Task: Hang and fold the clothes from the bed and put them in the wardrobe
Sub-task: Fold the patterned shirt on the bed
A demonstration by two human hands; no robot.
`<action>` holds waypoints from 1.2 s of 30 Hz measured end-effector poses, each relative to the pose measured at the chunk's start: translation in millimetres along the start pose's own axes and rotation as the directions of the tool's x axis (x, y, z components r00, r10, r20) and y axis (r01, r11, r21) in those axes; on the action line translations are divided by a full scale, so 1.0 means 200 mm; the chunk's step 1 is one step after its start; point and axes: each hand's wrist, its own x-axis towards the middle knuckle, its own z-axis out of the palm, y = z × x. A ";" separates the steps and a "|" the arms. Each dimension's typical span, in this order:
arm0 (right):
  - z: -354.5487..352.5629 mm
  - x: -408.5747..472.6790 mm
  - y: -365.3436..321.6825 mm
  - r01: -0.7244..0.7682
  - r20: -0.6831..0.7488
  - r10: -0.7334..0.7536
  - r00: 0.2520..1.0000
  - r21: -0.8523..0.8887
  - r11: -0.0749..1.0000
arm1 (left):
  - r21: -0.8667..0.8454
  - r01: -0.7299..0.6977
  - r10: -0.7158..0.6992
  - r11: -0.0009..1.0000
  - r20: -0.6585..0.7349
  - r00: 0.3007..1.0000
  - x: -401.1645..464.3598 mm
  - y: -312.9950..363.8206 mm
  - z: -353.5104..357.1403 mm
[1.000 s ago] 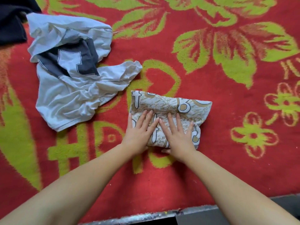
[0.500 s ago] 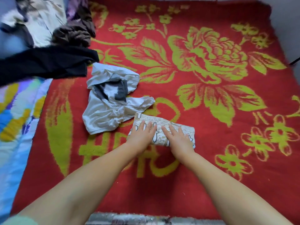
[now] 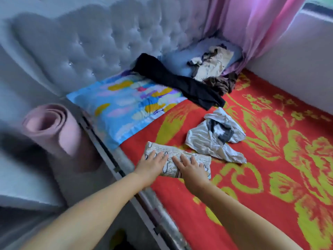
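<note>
Both the left hand [image 3: 151, 166] and the right hand [image 3: 191, 168] lie flat, fingers straight, pressing the folded cream patterned cloth bundle [image 3: 177, 159] at the near left edge of the red floral bed cover [image 3: 270, 204]. Nothing is gripped, so lifting it carelessly could let the folds spring open, or a sideways push could slide it off the bed edge. The crumpled white and grey shirt [image 3: 214, 136] lies just beyond, unfolded.

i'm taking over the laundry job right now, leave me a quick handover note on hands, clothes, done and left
Left hand and right hand: both open, lying flat on the folded beige patterned garment near the bed edge; no grip on it.
Done: that garment is folded into a compact bundle on the red floral blanket.
Left: crumpled white and grey shirt beside it, long black garment across the colourful pillow, beige and brown clothes pile by the headboard. Nothing is in the wardrobe, which is out of view.
</note>
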 end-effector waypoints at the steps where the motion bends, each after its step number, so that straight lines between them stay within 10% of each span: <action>1: -0.02 0.02 -0.12 0.053 -0.005 -0.053 0.999 -0.033 0.998 | -0.032 0.043 -0.043 0.999 0.009 0.999 -0.09 -0.09 0.04; 11: -0.12 -0.05 -1.49 0.507 0.110 -0.496 0.861 -0.252 0.824 | -0.267 0.509 -0.530 0.818 -0.009 0.848 -1.36 -0.77 0.44; 23: 0.25 -0.59 -3.19 0.804 0.236 -0.772 0.590 -0.256 0.536 | -0.287 0.757 -0.752 0.586 0.154 0.641 -2.99 -1.28 1.21; 36: 0.68 -0.17 -3.88 0.857 0.392 -0.762 0.515 -0.215 0.469 | -0.351 0.771 -0.693 0.531 0.344 0.634 -3.06 -1.84 1.91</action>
